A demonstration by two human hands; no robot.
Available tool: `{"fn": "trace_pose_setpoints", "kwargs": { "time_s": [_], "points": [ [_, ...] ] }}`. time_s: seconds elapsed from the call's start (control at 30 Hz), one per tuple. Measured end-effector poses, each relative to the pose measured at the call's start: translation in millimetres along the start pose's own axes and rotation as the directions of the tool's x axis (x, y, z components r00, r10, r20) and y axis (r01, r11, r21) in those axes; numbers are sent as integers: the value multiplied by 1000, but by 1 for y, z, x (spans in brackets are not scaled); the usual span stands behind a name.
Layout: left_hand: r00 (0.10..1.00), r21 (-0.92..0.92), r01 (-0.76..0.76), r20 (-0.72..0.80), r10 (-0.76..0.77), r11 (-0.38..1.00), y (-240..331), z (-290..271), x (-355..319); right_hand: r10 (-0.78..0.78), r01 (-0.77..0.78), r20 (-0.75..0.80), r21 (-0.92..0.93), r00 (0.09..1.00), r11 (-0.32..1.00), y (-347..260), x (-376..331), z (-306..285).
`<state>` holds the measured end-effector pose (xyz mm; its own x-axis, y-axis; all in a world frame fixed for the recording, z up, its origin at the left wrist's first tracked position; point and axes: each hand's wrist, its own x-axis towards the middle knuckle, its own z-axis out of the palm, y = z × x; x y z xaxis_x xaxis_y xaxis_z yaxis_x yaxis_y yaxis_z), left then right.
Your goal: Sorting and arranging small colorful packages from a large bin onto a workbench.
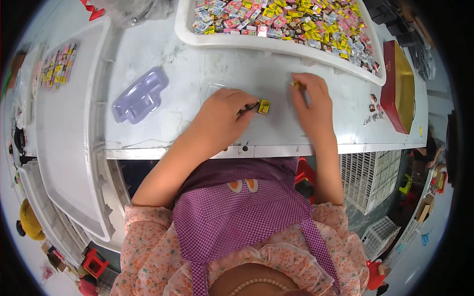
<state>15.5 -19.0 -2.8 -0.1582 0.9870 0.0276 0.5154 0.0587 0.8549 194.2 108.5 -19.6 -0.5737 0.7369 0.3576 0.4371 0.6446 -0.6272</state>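
Observation:
Over the table's front part, my left hand [224, 113] is closed around a small dark box [252, 105], most of it hidden by the fingers. A small yellow box [264, 107] sits at the end of the dark one, just beyond my fingertips. Further right, my right hand [314, 103] pinches another small yellow piece [296, 84] between thumb and fingers; only a bit of it shows. Beside my left hand lies a clear plastic piece [216, 88], partly covered by the hand.
A white tub [276, 45] full of small colourful boxes fills the back. At left, a purple moulded tray [140, 96] lies near a long white tray [69, 128] holding rows of boxes [59, 64]. A red and gold box [399, 89] stands right, beside small loose pieces [374, 108].

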Motion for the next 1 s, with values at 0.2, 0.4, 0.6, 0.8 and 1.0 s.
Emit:
{"fn": "trace_pose_setpoints", "kwargs": {
  "time_s": [0.2,0.4,0.6,0.8,1.0],
  "points": [
    [975,372,-222,84,206,901,-3,-3,7,-190,189,88,21,978,982,-24,-27,15],
    [988,433,-146,114,106,890,1,-2,4,-162,161,65,29,985,987,-23,-31,21],
    [999,533,-47,19,44,845,8,3,-8,-167,166,51,17,985,986,-24,-32,22],
    [991,382,-108,-28,129,918,6,9,-6,-174,173,39,29,984,985,-23,-33,24],
    [992,350,-95,-43,117,932,3,8,-4,-168,167,45,37,985,985,-24,-32,22]
  ]
}}
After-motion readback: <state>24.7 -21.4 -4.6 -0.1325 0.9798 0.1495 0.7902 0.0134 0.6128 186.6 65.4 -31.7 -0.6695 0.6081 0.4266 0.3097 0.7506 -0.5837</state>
